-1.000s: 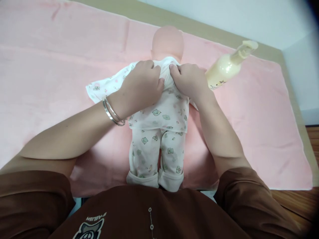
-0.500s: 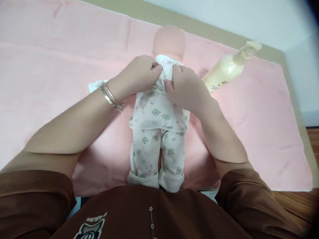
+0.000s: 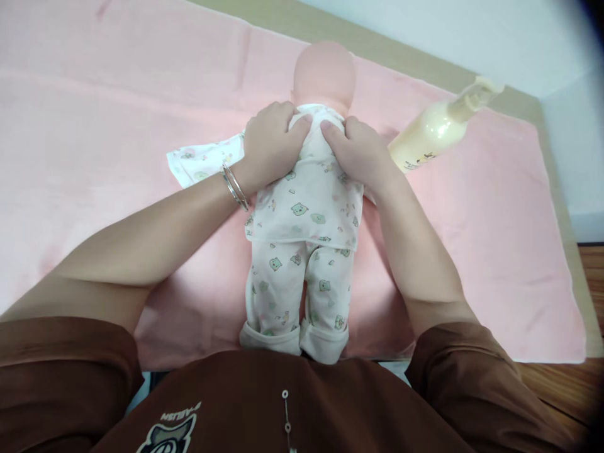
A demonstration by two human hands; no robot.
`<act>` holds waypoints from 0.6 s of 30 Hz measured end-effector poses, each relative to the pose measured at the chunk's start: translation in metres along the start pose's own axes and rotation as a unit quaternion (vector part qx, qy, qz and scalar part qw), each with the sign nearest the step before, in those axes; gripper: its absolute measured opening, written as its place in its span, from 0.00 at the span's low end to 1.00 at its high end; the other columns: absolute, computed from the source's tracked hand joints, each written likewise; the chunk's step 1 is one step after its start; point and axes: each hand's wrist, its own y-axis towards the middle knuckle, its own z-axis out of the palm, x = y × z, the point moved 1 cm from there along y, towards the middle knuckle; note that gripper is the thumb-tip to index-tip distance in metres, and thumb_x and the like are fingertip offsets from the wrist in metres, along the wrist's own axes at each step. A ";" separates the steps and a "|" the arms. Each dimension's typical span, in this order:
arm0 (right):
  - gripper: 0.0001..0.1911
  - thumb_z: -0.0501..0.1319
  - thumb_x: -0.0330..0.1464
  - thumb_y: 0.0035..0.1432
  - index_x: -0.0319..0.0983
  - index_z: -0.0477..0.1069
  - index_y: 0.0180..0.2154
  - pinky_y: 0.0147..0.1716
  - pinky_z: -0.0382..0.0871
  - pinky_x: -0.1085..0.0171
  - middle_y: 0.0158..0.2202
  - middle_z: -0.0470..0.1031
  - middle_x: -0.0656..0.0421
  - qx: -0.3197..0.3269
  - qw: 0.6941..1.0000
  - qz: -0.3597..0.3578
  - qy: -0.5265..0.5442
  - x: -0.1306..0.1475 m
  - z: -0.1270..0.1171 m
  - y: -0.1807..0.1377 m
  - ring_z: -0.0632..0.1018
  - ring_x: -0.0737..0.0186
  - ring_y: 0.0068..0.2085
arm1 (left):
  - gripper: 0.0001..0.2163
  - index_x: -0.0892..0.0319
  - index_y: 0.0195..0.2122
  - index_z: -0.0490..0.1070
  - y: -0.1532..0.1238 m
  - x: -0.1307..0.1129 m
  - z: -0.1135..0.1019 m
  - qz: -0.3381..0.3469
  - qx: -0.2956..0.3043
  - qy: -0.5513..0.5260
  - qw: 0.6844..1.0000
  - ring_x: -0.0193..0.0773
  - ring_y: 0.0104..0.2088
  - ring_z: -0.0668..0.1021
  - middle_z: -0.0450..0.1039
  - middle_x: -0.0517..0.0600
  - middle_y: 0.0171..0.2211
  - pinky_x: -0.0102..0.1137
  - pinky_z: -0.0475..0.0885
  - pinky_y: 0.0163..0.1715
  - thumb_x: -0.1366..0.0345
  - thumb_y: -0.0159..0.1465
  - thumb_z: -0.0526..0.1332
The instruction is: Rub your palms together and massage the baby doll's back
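A baby doll (image 3: 323, 69) lies on a pink towel (image 3: 117, 94), head away from me, in a white printed top (image 3: 306, 207) and matching trousers (image 3: 297, 289). My left hand (image 3: 271, 145), a silver bangle (image 3: 234, 187) on its wrist, presses on the doll's left shoulder with curled fingers gripping the top's cloth at the collar. My right hand (image 3: 361, 154) does the same on the other shoulder, thumb at the collar. One loose sleeve (image 3: 202, 160) of the top lies flat to the left.
A cream pump bottle (image 3: 436, 129) lies on the towel just right of my right hand. The towel covers a tan table (image 3: 377, 50) against a white wall. Wooden floor (image 3: 566, 390) shows at the lower right. My brown shirt fills the bottom.
Both hands have shifted up from the chest to the doll's shoulders, smoothing the bunched collar cloth down. The left sleeve shows again beside my left wrist.
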 end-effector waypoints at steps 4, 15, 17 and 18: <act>0.30 0.45 0.56 0.68 0.35 0.65 0.46 0.55 0.65 0.43 0.51 0.74 0.44 -0.033 0.999 0.001 0.008 -0.003 0.008 0.002 0.75 0.41 0.53 | 0.12 0.52 0.34 0.67 0.000 0.001 0.005 -0.019 -0.004 0.010 1.000 0.42 0.43 0.71 0.75 0.51 0.42 0.38 0.64 0.45 0.57 0.73 0.49; 0.25 0.47 0.55 0.69 0.42 0.65 0.42 0.55 0.66 0.48 0.48 0.75 0.49 -0.049 0.999 0.021 -0.008 -0.001 0.010 0.002 0.75 0.45 0.52 | 0.11 0.54 0.33 0.65 0.004 0.005 0.009 -0.012 -0.019 -0.011 1.000 0.39 0.39 0.68 0.73 0.49 0.40 0.38 0.63 0.44 0.59 0.72 0.52; 0.26 0.46 0.56 0.69 0.41 0.65 0.42 0.56 0.66 0.47 0.48 0.75 0.49 -0.051 0.999 0.016 -0.009 -0.001 0.010 0.002 0.75 0.45 0.52 | 0.10 0.54 0.32 0.65 0.004 0.006 0.010 -0.012 -0.025 -0.019 0.999 0.39 0.39 0.68 0.74 0.49 0.39 0.39 0.63 0.44 0.60 0.71 0.53; 0.26 0.46 0.56 0.69 0.41 0.65 0.42 0.56 0.66 0.46 0.48 0.75 0.48 -0.052 0.999 0.014 -0.009 -0.002 0.010 0.002 0.75 0.44 0.52 | 0.10 0.54 0.32 0.65 0.003 0.006 0.010 -0.005 -0.031 -0.023 0.999 0.40 0.40 0.69 0.74 0.49 0.39 0.40 0.64 0.43 0.60 0.71 0.53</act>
